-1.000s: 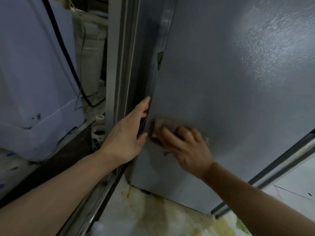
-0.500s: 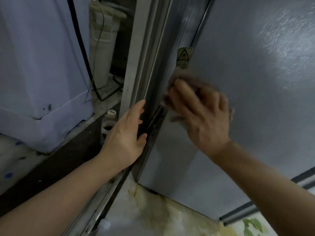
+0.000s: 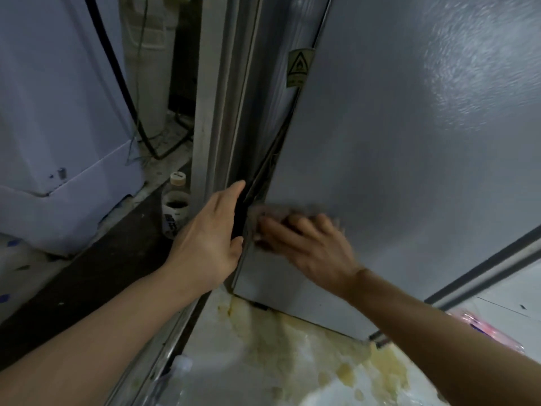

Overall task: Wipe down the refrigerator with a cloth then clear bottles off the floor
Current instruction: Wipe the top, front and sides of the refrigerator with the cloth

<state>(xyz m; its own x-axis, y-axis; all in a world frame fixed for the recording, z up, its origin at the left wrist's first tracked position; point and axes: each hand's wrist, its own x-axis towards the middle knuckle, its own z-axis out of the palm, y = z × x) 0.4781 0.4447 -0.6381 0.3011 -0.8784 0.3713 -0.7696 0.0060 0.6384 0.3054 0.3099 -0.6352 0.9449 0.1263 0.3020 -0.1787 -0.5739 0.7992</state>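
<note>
At left-centre of the frame, one bottle [image 3: 175, 206] stands on the floor, not yet cleared. The left hand [image 3: 212, 238] lies released, palm flat, on the refrigerator [image 3: 409, 171] edge, apparently bracing it. Right of it, the right hand [image 3: 310, 247] presses a blurred cloth [image 3: 281, 210] against the side panel, wiping low.
</note>
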